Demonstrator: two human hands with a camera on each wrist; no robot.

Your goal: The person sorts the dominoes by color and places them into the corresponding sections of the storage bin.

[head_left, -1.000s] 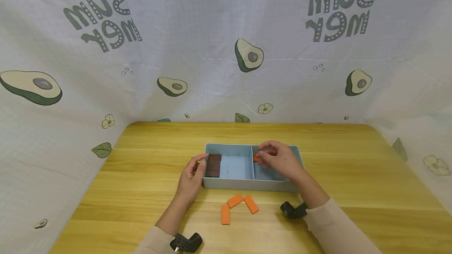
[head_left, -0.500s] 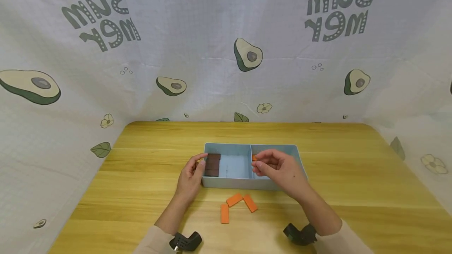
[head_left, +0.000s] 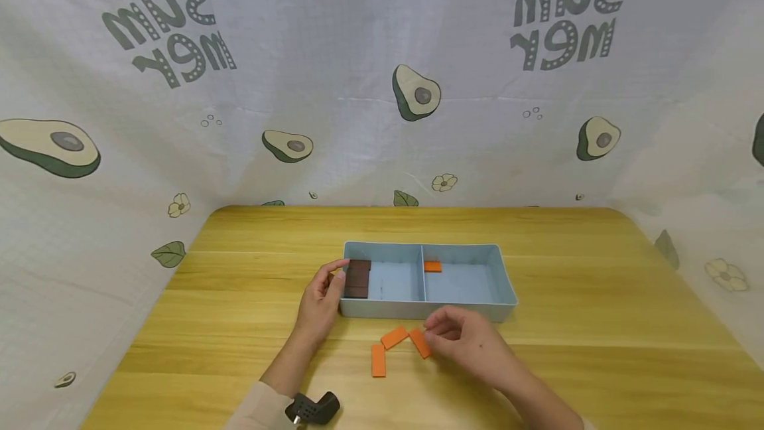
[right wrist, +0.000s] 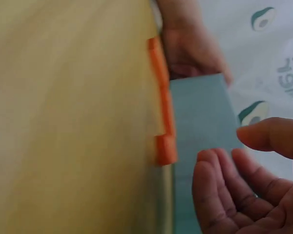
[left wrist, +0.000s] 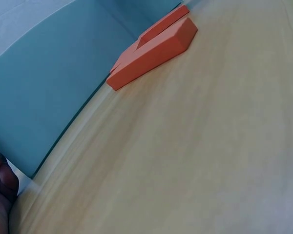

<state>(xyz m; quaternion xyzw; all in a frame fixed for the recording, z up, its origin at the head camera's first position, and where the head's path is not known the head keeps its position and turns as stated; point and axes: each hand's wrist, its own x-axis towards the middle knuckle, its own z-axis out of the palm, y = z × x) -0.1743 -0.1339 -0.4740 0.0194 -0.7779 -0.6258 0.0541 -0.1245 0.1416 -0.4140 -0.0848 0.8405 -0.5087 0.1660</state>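
A blue-grey two-compartment box [head_left: 412, 310] stands on the table. My left hand [head_left: 318, 304] holds its left end, finger and thumb at the rim. Dark brown rectangular blocks [head_left: 358, 279] lie against the left wall of the left compartment. One orange rectangular block [head_left: 432, 267] sits at the divider in the right compartment, near the back. In front of the box are three more: a left block [head_left: 379, 360], a middle block [head_left: 394, 338] and a right block [head_left: 419, 342]. My right hand [head_left: 468, 344] is beside the right block, thumb and fingers apart in the right wrist view, holding nothing.
The wooden table [head_left: 268, 234] reaches back to a white cloth [head_left: 346, 52] printed with avocados, which also hangs at both sides. A black wrist device [head_left: 313, 409] is strapped to my left wrist.
My right hand has left the right compartment, letting go of the orange block there, and has come forward to the right-hand loose block. My left hand stays at the box.
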